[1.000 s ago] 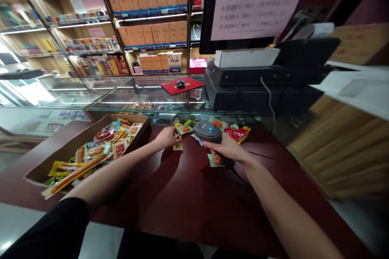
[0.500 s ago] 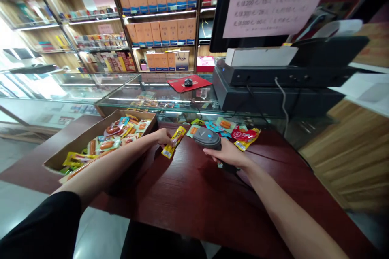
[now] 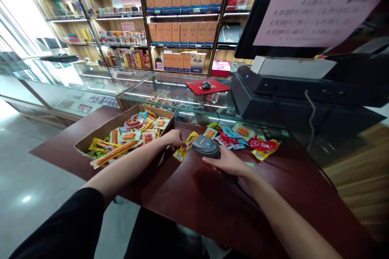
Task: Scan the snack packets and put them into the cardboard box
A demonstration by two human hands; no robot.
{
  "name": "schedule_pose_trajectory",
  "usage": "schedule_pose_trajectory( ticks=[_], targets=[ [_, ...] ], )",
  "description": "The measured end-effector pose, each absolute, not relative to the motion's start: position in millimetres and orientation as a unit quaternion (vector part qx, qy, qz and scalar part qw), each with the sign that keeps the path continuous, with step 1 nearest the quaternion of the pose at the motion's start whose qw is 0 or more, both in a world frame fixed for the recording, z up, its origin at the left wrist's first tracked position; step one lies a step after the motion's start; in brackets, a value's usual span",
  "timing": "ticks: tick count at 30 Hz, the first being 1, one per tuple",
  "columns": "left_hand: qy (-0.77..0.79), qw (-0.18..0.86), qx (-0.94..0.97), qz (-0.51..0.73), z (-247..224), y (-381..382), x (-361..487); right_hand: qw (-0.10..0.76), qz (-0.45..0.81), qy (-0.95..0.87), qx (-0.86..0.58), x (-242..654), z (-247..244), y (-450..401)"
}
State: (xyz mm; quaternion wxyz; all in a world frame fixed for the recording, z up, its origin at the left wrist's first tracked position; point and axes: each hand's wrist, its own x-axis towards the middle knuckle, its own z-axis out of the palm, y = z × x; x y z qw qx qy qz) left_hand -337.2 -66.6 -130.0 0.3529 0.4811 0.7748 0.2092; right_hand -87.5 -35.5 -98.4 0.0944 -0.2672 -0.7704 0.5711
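Observation:
A yellow snack packet [image 3: 186, 146] slants over the dark red table [image 3: 179, 186], its upper left edge pinched by my left hand [image 3: 174, 139]. Wrapped in my right hand [image 3: 228, 161] is a grey barcode scanner [image 3: 206, 145] with a small blue light on top; its head is close to the packet's right side. Left of my left hand, a cardboard box [image 3: 79, 142] holds several packaged sausages and snacks. Several more packets, among them a red one [image 3: 261, 143], lie beyond my right hand.
Behind the table runs a glass display counter [image 3: 170, 89] with a red mat [image 3: 220, 85] and a black mouse [image 3: 206, 85]. A monitor with a pink sign [image 3: 304, 12] and black machines stand at the right. Shelves of boxes line the back.
The view has turned left, so the scene sits further right. The scanner head is nearer the yellow packet. Both hands keep their holds.

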Motion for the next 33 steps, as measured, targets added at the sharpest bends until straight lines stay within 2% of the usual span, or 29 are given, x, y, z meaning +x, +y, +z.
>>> schedule_pose_trajectory(
  ticks=[3,9,14,18,26,33],
  targets=[
    [0.768,0.361,0.481,0.218,-136,-62,-337,0.102,0.555,-0.777,-0.278,-93,-86,-28],
    [0.711,0.463,0.493,0.191,-127,-61,-340,0.118,0.555,-0.773,-0.283,-95,-87,-31],
    [0.688,0.473,0.38,0.399,-119,-60,-337,0.086,0.57,-0.772,-0.269,-91,-108,-32],
    [0.65,0.472,0.333,0.494,-116,-58,-339,0.134,0.502,-0.817,-0.249,-92,-119,-28],
    [0.641,0.479,0.328,0.503,-112,-61,-339,0.148,0.468,-0.836,-0.246,-93,-123,-28],
    [0.65,0.433,0.337,0.526,-120,-56,-339,0.136,0.48,-0.83,-0.25,-92,-117,-32]
  ],
)
